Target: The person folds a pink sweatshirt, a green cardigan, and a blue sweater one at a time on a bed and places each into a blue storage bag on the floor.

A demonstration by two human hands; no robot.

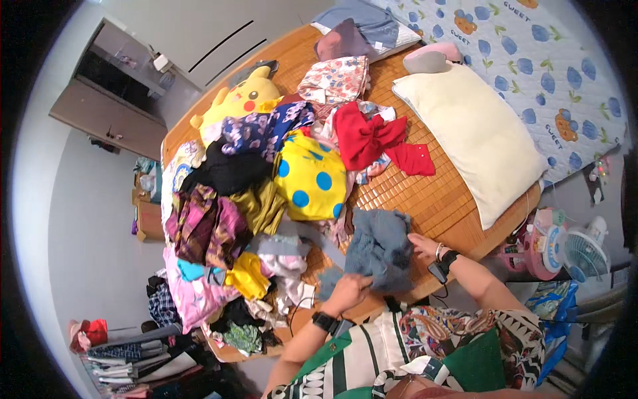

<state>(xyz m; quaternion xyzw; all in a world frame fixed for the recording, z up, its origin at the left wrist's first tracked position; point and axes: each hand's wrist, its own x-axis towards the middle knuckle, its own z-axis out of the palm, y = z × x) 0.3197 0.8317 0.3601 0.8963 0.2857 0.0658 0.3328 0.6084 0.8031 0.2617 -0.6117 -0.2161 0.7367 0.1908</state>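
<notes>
Grey-blue garment [380, 241], soft w/ a fuzzy, matte nap, lies bunched into a rough block near the front edge of the bed, on a mat [446, 193] of glossy brown slats, btw. the person's two hands. L hand [351, 290]: fingers curled in at the garment's lower L edge; can't tell from here whether cloth is pinched. R hand [424, 247]: opened out, fingers fairly straight, at the garment's R edge. Dark band on each wrist. L of the garment, a loose heap: smooth yellow cloth [310, 181] w/ big round blue dots, rounded like a cushion; olive cloth [260, 207] in deep folds; crumpled purple plaid cloth [206, 229]; limp black cloth [229, 167]; small bright-yellow piece [248, 276], wrinkled. Above, i.e. farther off, a red garment [362, 136], twisted w/ one flat end, and a plump yellow plush toy [247, 100] w/ round red cheek, partly covered by navy floral fabric [290, 126]. R side: cream pillow [475, 136], a puffy, smooth rectangle, lying diagonally; beyond it, a quilted pale-blue sheet [525, 86] w/ stitched texture & berry print. Far R, off the bed: round-caged fan [585, 256], hard plastic.
</notes>
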